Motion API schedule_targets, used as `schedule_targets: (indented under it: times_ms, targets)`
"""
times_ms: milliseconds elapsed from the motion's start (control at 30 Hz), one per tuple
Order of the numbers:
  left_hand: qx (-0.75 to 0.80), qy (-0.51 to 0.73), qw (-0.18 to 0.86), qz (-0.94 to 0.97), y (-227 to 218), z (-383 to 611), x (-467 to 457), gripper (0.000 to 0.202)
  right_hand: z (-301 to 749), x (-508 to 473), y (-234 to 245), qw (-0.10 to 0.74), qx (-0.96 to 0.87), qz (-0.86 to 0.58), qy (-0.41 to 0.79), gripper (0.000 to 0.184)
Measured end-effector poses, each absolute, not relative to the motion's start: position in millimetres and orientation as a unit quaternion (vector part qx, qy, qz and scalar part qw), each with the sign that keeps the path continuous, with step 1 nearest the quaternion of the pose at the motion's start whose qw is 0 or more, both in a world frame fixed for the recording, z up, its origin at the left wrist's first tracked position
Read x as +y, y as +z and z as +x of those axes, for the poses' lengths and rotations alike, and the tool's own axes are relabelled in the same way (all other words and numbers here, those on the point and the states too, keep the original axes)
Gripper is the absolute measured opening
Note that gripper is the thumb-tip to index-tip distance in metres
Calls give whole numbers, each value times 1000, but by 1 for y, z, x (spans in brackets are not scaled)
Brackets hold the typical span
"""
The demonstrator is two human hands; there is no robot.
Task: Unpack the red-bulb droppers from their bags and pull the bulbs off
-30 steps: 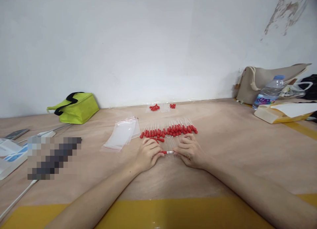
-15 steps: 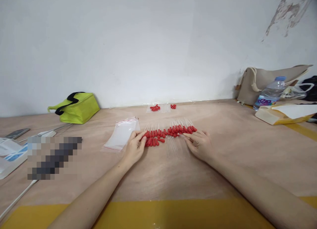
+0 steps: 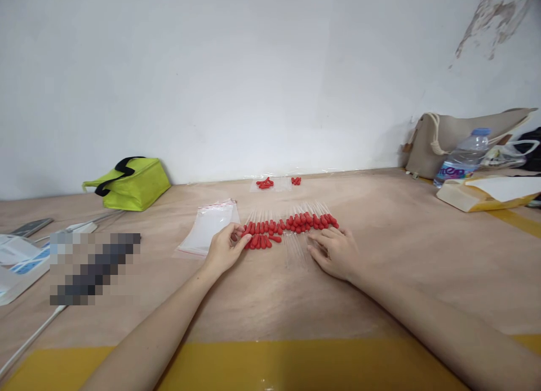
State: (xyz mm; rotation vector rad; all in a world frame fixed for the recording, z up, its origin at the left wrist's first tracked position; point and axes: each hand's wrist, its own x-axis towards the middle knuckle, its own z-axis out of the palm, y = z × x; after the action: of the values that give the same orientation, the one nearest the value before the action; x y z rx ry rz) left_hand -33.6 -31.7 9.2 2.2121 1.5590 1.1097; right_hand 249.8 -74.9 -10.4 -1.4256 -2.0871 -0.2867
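Droppers with red rubber bulbs point(image 3: 302, 222) lie in a row, their clear thin tubes pointing towards the wall. In front of the row's left part lie several loose red bulbs point(image 3: 262, 242). My left hand point(image 3: 226, 245) rests at the left end, thumb and forefinger apart, the fingertips close against the nearest bulbs. Beside the row's right end, my right hand point(image 3: 336, 253) has its fingers loosely bent and apart over the bare clear tubes point(image 3: 295, 247). No object shows in its grasp, though the fingers' undersides are hidden.
Clear zip bags point(image 3: 207, 227) lie left of my left hand. More red bulbs point(image 3: 265, 183) lie near the wall. A lime-green bag point(image 3: 137, 182) stands at left; a water bottle point(image 3: 465, 154), a beige bag point(image 3: 435, 146) and an open packet point(image 3: 477, 196) are at right.
My right hand has drawn slightly nearer and let go of the clear tube it held by the bulbs. My left hand has shifted slightly left, its thumb and forefinger a little off the bulbs.
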Motion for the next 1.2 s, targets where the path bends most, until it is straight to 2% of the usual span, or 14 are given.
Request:
schedule_targets:
  times_ms: [133,300,700,933,1200]
  targets:
    - [528,363,161,751,4,-38,-28,26,248,-78,-6,278,-795,-532,-91,32]
    - [542,357,167,742,4,-40,-27,28,247,-79,-5,271,-800,-527,-92,41]
    - [569,349,139,732,6,-44,-25,30,250,-70,-14,316,-765,-556,-74,28]
    - [533,369,53,759,14,-30,-27,22,250,-69,-15,329,-759,-556,-79,27]
    - [521,266,0,811,34,12,-9,28,252,-68,-12,331,-757,-561,-41,26]
